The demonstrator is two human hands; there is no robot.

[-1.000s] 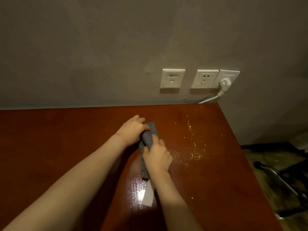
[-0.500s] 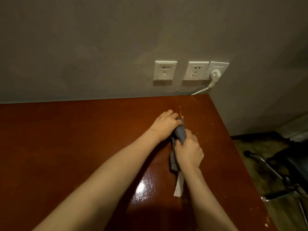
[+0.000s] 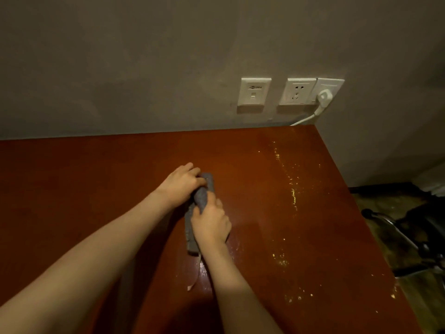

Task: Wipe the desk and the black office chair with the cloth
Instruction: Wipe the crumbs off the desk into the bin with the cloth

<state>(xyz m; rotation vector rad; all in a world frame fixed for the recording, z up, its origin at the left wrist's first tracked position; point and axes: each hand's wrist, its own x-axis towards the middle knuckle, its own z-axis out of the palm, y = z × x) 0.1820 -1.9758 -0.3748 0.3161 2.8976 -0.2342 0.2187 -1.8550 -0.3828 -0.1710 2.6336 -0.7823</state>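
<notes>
A folded grey cloth [image 3: 191, 227] lies long and narrow on the glossy reddish-brown desk [image 3: 96, 184]. My left hand [image 3: 181, 183] grips its far end and my right hand [image 3: 212, 224] presses down on its near half. Yellow crumbs [image 3: 292, 189] run in a thin line right of the cloth, with more crumbs scattered near the desk's right edge. The black office chair [image 3: 428, 227] shows partly on the floor at the far right, beyond the desk edge.
The desk backs against a grey wall with three white outlet plates [image 3: 254, 92]; a white plug [image 3: 322, 98] and cord hang from the rightmost one. A white label trails from the cloth's near end [image 3: 193, 282]. The desk's right edge drops to the floor.
Both hands pushed the cloth right over the crumb patch, then drew it back left. The scattered crumbs now sit in a thin line and along the right edge.
</notes>
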